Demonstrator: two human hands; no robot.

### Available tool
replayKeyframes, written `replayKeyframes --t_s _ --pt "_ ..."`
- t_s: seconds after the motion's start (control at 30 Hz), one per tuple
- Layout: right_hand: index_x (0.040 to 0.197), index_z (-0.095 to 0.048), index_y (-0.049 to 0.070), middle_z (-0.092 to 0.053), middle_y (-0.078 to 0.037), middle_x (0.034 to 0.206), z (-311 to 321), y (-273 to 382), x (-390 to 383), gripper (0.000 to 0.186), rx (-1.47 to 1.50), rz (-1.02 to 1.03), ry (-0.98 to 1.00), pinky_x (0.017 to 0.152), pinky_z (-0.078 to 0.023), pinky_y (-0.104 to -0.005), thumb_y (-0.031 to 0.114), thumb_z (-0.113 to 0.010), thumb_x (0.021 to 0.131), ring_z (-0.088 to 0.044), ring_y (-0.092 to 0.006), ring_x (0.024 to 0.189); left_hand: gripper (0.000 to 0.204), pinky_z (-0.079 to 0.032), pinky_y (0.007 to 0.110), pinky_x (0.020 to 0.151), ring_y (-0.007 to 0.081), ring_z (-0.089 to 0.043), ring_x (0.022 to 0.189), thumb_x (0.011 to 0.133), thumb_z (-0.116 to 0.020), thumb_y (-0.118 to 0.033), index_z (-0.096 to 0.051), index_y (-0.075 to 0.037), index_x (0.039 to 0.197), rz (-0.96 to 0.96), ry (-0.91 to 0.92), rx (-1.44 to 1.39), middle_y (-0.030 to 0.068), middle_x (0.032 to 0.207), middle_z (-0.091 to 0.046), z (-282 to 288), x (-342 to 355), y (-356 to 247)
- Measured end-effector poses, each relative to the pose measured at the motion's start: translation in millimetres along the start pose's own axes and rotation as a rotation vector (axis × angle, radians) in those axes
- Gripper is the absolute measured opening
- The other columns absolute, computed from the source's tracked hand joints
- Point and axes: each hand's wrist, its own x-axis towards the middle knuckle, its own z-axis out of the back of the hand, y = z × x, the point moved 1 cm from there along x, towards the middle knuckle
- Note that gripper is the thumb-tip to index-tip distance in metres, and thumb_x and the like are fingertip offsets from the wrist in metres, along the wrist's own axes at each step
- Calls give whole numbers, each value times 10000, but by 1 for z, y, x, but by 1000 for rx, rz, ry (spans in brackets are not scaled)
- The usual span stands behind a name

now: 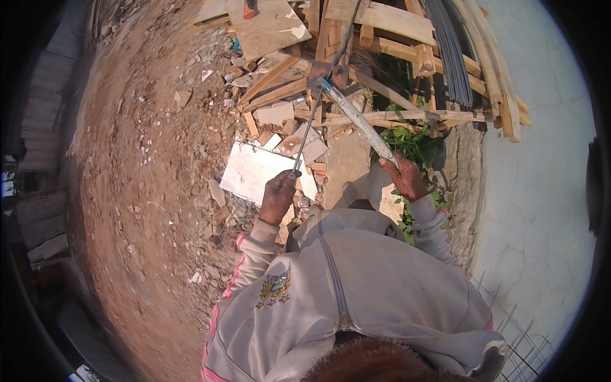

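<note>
My left hand is closed around the near end of a thin dark steel rod. From there the rod runs away from me over a rusty metal plate on the timber and on past the far edge of view. In my right hand is the near end of a pale, worn pipe-like lever. Its blue-marked far end meets the rod at the plate; how the two engage there is too small to tell.
Planks and beams are stacked ahead, with a bundle of grey rods on them. A white board lies on rubble by my left hand. Green plants grow near my right. A pale wall stands at the right.
</note>
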Motion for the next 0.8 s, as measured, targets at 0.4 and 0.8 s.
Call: replayKeyframes --t_s 0.4,0.8 --pt "1114 -629 -24 -665 -199 791 -16 25 -12 448 4 -126 -49 641 -500 -406 406 -627 990 -655 -332 699 231 -201 205 386 6 -258 434 1053 -529 -223 -649 -37 1117 106 164 -122 -105 583 -345 30 16 -2" --pt "1014 -607 4 -604 -263 730 -43 16 -24 442 10 -81 -120 614 -469 -478 445 -614 980 -620 -456 705 248 -252 196 410 26 -318 464 1049 -542 -284 -661 -75 1111 208 247 -114 -78 603 -402 47 33 -12"
